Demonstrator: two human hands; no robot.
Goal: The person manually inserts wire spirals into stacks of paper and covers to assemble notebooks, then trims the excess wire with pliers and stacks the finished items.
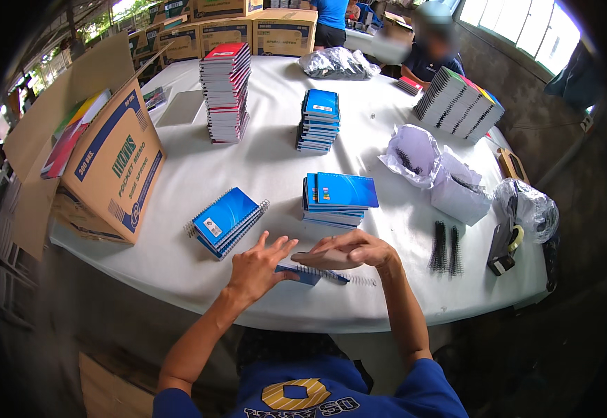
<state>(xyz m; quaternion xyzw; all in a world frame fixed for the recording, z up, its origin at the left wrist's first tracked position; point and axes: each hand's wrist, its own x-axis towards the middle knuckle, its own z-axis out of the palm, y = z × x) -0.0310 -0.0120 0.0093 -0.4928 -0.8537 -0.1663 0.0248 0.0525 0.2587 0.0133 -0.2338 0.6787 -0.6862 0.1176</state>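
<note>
A small blue notebook (pixel 302 274) lies at the table's near edge, partly hidden under my hands. A thin spiral wire (pixel 363 281) runs along it and sticks out past its right end. My left hand (pixel 256 269) has its fingers spread, with the thumb at the notebook's left part. Over the wire, my right hand (pixel 359 249) is held flat with fingers stretched to the left, partly smeared by motion. Just beyond my left hand sits a short stack of spiral-bound blue notebooks (pixel 228 214). Another stack of blue notebooks (pixel 345 191) stands past my right hand.
A carton (pixel 119 167) stands open at left. Farther back are a tall red notebook stack (pixel 224 87), a blue stack (pixel 319 115) and multicoloured notebooks (pixel 459 101). At right lie paper-wrapped coils (pixel 460 194), loose black coils (pixel 446 249) and a tape dispenser (pixel 504 252). A person (pixel 432 63) sits opposite.
</note>
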